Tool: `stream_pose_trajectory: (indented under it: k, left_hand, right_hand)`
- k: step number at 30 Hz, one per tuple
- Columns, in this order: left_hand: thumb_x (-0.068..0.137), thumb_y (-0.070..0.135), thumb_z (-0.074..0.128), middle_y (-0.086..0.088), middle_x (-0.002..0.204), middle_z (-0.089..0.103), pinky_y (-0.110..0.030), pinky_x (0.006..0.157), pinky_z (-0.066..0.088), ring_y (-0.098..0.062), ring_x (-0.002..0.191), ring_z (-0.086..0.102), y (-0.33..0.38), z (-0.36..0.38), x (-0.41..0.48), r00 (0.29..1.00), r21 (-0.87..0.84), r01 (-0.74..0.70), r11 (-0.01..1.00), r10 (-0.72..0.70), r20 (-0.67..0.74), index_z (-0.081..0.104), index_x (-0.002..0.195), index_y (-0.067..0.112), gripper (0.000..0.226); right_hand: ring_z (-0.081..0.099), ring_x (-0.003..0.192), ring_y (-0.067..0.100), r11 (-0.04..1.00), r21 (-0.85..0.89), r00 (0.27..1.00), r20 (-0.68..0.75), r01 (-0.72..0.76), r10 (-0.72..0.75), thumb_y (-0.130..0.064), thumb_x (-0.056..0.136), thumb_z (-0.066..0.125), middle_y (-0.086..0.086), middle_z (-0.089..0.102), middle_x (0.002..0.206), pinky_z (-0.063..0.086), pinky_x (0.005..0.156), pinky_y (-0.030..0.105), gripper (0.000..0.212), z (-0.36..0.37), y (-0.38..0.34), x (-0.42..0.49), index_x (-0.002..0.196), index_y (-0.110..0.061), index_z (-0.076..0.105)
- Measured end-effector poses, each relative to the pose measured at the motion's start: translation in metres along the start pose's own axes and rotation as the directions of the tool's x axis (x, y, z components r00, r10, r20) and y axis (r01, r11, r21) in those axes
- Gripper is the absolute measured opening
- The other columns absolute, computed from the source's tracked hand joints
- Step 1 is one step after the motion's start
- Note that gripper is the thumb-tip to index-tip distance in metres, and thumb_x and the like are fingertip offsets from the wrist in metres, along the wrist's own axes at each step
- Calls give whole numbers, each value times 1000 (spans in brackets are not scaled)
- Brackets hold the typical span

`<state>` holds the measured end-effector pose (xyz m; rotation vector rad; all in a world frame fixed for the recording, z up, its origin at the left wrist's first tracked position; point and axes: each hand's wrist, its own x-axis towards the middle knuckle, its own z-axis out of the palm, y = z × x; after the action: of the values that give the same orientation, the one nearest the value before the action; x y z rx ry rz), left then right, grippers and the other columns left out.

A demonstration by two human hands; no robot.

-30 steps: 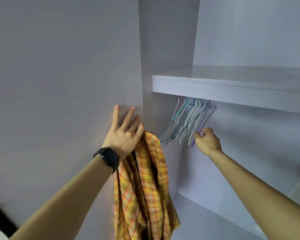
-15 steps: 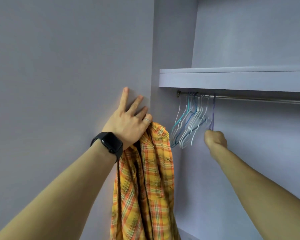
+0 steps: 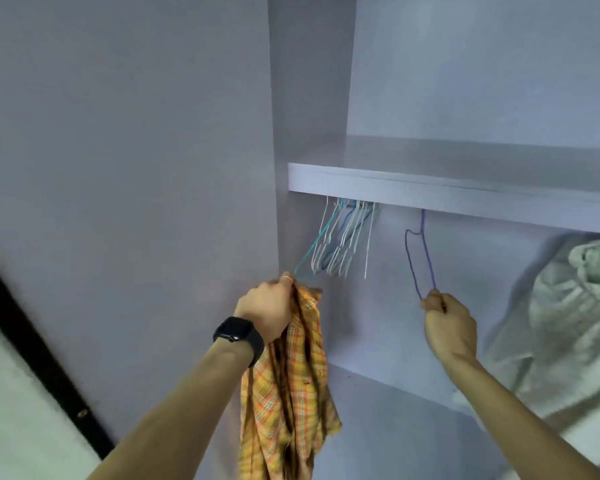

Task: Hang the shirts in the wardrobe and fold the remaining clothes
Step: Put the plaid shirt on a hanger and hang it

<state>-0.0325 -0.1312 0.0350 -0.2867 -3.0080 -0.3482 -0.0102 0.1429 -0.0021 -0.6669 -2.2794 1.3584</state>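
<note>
My left hand (image 3: 267, 311), with a black watch on the wrist, grips an orange and yellow plaid shirt (image 3: 288, 389) that hangs down in front of the wardrobe's left side. My right hand (image 3: 449, 327) pinches the bottom of a purple wire hanger (image 3: 420, 258), which hangs apart from the others under the shelf. A bunch of several white and teal wire hangers (image 3: 343, 240) hangs at the left end, just above my left hand. The rail itself is hidden behind the shelf edge.
A lilac shelf (image 3: 465, 195) spans the wardrobe above the hangers. A pale grey-green garment (image 3: 568, 323) hangs at the right. The wardrobe door panel (image 3: 118, 168) stands at the left, with a dark frame edge (image 3: 39, 355) beyond it. The wardrobe floor (image 3: 395, 427) lies below.
My left hand left the door panel and closed round the shirt. My right hand pulled the purple hanger rightward, away from the bunch. The view tilted down, hiding the rail and revealing the grey-green garment.
</note>
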Motion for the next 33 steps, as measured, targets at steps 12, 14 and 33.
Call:
stream_pose_trajectory:
  k: [12,14,33]
  left_hand:
    - [104,28,50,-13,113,69,-32,80,55,-22,91,65,125,75,-84,794,-699,526,485,15,607,61,110,12,20]
    - [103,27,53,-11,97,69,-29,65,53,-23,83,66,136,76,-93,731,-685,651,328,-29,681,64,106,5,25]
    - [101,25,51,-3,122,60,-29,98,44,-21,111,55,217,139,-154,844,-577,292,762,79,531,62,128,12,32]
  right_hand:
    - [30,41,12,929,304,959,247,-210,136,-12,101,50,0,32,45,29,47,26,39,-108,92,-142,63,-8,55]
    - [27,41,12,896,354,942,292,-268,167,-9,100,50,0,31,45,28,45,24,41,-116,109,-158,59,-11,53]
    - [68,86,18,938,268,797,603,-222,17,-36,104,49,2,72,104,54,80,32,30,-185,103,-104,115,-17,70]
